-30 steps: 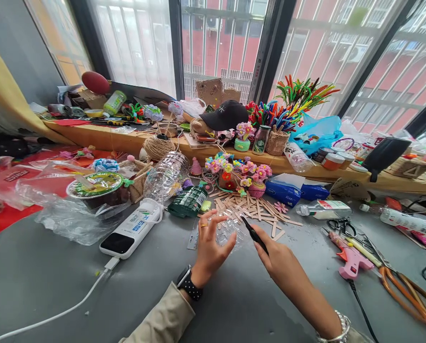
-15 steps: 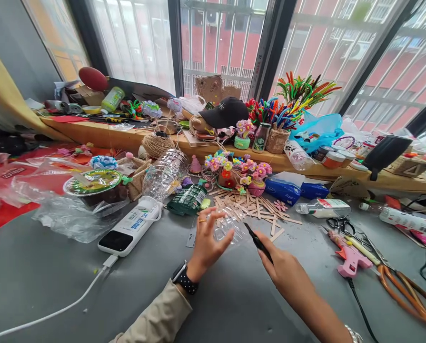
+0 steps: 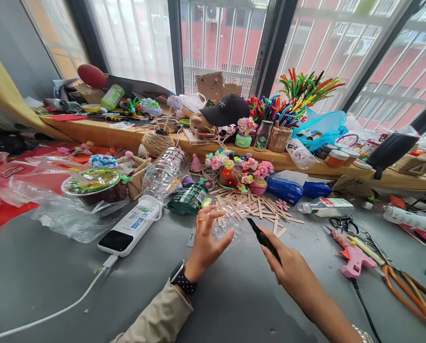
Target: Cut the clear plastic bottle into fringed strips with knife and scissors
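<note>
My left hand [image 3: 208, 238] curves its fingers and thumb around a clear plastic piece [image 3: 230, 228], which looks like part of a cut bottle. Its outline is hard to make out against the sticks behind. In my right hand [image 3: 287, 262] is a slim black utility knife [image 3: 264, 240], its tip pointing up and left, a little apart from the plastic. Wooden craft sticks [image 3: 262, 207] lie in a loose heap just beyond both hands. A cut green bottle piece [image 3: 187, 198] rests to the left of the heap.
On the left are a white handheld device [image 3: 131, 226] with a cable and a lidded tub [image 3: 91, 183]. To the right lie a pink glue gun [image 3: 355, 257], orange-handled scissors [image 3: 409, 290] and a plastic bottle [image 3: 327, 207]. Craft flowers [image 3: 257, 171] stand behind the sticks.
My right hand with the knife has moved down and right, away from the plastic. My left hand stays around the clear piece, nearly in place.
</note>
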A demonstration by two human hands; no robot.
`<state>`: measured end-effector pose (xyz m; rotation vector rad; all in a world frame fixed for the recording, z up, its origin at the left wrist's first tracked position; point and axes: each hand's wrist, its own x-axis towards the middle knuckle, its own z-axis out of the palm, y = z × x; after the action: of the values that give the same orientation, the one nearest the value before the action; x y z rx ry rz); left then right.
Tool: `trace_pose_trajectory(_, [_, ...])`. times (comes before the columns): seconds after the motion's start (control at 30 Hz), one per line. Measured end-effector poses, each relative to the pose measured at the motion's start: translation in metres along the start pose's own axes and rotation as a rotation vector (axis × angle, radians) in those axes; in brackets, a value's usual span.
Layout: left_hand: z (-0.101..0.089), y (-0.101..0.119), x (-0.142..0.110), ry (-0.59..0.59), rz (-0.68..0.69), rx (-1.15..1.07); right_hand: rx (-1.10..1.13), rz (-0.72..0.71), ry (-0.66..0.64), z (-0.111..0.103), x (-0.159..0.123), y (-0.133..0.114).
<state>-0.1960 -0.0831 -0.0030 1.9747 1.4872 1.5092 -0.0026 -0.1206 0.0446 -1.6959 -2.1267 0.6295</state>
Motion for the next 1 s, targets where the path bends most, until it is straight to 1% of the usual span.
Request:
trace_pose_trajectory(0.1, [0.0, -0.001, 0.0, 0.002, 0.004, -0.007, -0.013, -0.016, 0.003, 0.003, 0.002, -0.004])
trace_pose_trajectory(0.33, [-0.001, 0.001, -0.001, -0.011, 0.018, 0.035, -0.055, -0.01, 0.01, 0.004, 0.01, -0.003])
trace_pose_trajectory(0.43, [-0.001, 0.001, -0.001, -0.021, 0.015, 0.063, -0.055, 0.018, -0.045, 0.002, 0.012, -0.003])
trace_pose_trajectory(0.63, [-0.002, 0.001, 0.002, -0.05, 0.024, 0.077, -0.001, 0.084, -0.182, -0.005, 0.008, -0.002])
trace_pose_trajectory(0.83, [-0.002, 0.0, 0.001, -0.027, 0.001, 0.06, -0.023, 0.107, -0.171, -0.008, 0.011, -0.01])
trace_pose_trajectory(1.0, [-0.002, 0.001, -0.001, -0.019, 0.054, 0.104, -0.06, 0.136, -0.225, -0.016, 0.01, -0.013])
